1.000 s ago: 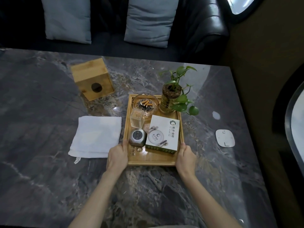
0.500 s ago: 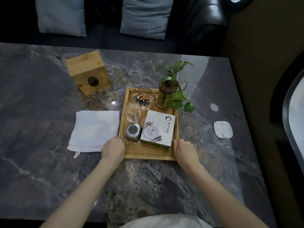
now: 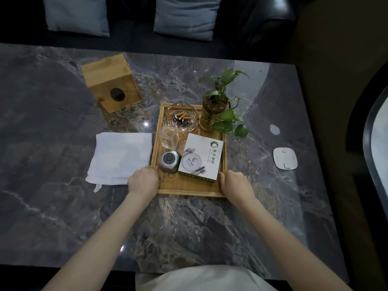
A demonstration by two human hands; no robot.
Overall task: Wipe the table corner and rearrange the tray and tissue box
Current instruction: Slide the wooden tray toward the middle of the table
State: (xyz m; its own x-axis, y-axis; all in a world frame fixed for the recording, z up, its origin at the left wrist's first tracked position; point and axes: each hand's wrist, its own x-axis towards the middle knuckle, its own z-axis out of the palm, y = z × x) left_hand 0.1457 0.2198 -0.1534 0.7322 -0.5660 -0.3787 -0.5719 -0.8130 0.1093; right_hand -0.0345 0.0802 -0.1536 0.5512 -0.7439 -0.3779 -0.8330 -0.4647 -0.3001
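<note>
A wooden tray (image 3: 190, 186) sits on the dark marble table (image 3: 199, 223). It carries a glass ashtray with butts (image 3: 181, 120), a potted plant (image 3: 214, 111), a small clear glass (image 3: 169, 137), a metal device (image 3: 169, 160) and a white box (image 3: 200, 157). My left hand (image 3: 143, 180) grips the tray's near left corner. My right hand (image 3: 236, 182) grips its near right corner. A folded white cloth (image 3: 120, 156) lies just left of the tray. The wooden tissue box (image 3: 111, 81) stands farther back on the left.
A white flat pad (image 3: 285, 158) lies on the table to the right of the tray. Behind the table stands a dark sofa (image 3: 262, 19) with two grey cushions (image 3: 184, 15). The table's right edge runs close to a dark wall.
The view has pulled back and tilted down, so more of my arms and the near table edge show. Both hands keep hold of the tray's near corners; the tray sits slightly farther from me.
</note>
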